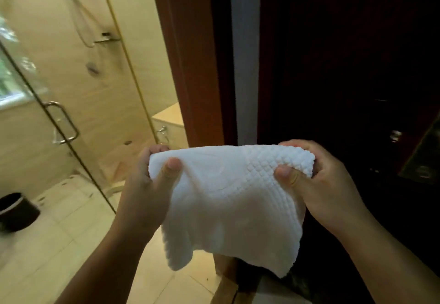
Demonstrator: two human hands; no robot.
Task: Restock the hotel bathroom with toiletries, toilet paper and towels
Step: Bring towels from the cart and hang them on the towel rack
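So the white towel (228, 199) is up in the air between your two hands, not resting on anything. It's a small waffle-textured one. The top edge is stretched across from hand to hand and the rest hangs down loose, with the bottom edge uneven and one corner dangling lower on your right side.

Your left hand (152, 180) pinches the top left corner, thumb pressed on the front of the cloth and the fingers (154, 151) curled round behind it. Your right hand (316, 184) does the same at the top right corner, where the fabric is bunched up into a bit of a roll. Thumb's on the near side and the other fingers wrap over the top. Both grips are closed tight on the towel, nothing else in either hand.

Behind the towel there's a reddish wooden door frame (190, 65), and a dark door (345, 65) fills the right side. Off to the left is the glass shower door (78, 113) with its metal handle (63, 122), and the shower hose (81, 22) hangs on the beige tiled wall behind it. A tiled ledge (169, 115) sits just past the glass.

Down on the pale tiled floor (59, 244) there's a black bin (17, 211) near the left edge, well apart from you. It's all a bit blurry.
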